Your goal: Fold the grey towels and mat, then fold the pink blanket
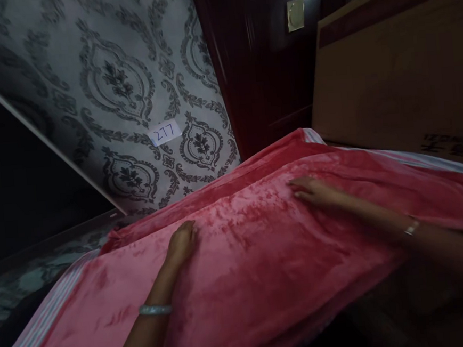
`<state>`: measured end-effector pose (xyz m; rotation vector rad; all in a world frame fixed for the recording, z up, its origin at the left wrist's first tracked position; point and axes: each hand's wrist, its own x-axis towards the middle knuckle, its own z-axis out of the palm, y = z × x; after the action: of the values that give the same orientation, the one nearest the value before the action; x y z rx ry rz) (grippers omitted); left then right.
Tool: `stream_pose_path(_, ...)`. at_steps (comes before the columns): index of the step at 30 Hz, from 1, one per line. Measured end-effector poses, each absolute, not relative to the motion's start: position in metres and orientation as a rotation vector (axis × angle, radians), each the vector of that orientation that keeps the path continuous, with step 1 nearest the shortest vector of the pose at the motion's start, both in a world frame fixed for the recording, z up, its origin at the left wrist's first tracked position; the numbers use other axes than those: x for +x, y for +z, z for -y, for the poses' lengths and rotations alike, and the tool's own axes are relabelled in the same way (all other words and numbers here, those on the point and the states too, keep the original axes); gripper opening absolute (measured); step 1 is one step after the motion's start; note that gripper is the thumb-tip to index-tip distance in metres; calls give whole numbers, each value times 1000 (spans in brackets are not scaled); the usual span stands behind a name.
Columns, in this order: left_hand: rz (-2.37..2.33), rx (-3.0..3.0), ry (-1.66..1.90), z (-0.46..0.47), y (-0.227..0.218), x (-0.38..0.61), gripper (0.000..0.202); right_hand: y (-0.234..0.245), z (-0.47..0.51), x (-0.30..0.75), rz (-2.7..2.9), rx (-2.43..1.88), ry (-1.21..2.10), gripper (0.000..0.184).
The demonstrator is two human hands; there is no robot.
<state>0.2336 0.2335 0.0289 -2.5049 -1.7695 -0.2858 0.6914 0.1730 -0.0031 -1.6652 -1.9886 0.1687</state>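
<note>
A plush red-pink blanket (238, 253) lies spread in front of me, with one layer folded over another and a crease running across its far part. My left hand (182, 242) rests palm down on the upper layer, left of the middle, its fingers lying on the pile near the fold. Farther right, my right hand (313, 191) lies on the same layer with fingers stretched out and slightly apart. Neither hand visibly grips the cloth. Striped fabric (59, 299) shows along the blanket's left side and also at its far right.
A large cardboard box (396, 75) stands behind the blanket on the right. Patterned wallpaper (118, 81) carries a paper label (164, 131) reading 277. Beside it is a dark red wooden panel (255, 64) with a switch plate (295, 14). A dark panel (22, 168) stands at left.
</note>
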Motion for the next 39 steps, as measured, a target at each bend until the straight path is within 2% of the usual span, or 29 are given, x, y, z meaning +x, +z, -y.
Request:
stream_pose_path(8, 1791, -2533, -241, -305, 13, 231, 36, -3, -278, 704, 2086, -1826, -111, 41)
stream_pose_path(13, 1790, -2483, -298, -319, 4, 226, 27, -20, -300, 710, 2187, -1947, -162, 32)
stream_pose_path(16, 1812, -2410, -354, -321, 1, 223, 23, -27, -303, 714, 2167, -1938, -218, 33)
stream_pose_path(22, 1846, -2220, -531, -330, 7, 223, 27, -17, -323, 717, 1947, -1963, -308, 35)
stream_pose_path(27, 1874, -2301, -354, -340, -7, 229, 24, -38, -341, 720, 1958, -2073, -192, 33)
stream_pose_path(31, 1843, -2343, -269, -338, -12, 217, 36, -54, -341, 726, 1928, -2100, -171, 36)
stream_pose_path(35, 1955, -2250, -92, -334, 2, 180, 43, -43, -334, 733, 1937, -2081, -112, 44)
stream_pose_path(39, 2116, -2170, -60, -335, 9, 143, 44, -25, -324, 747, 2031, -2174, -16, 44)
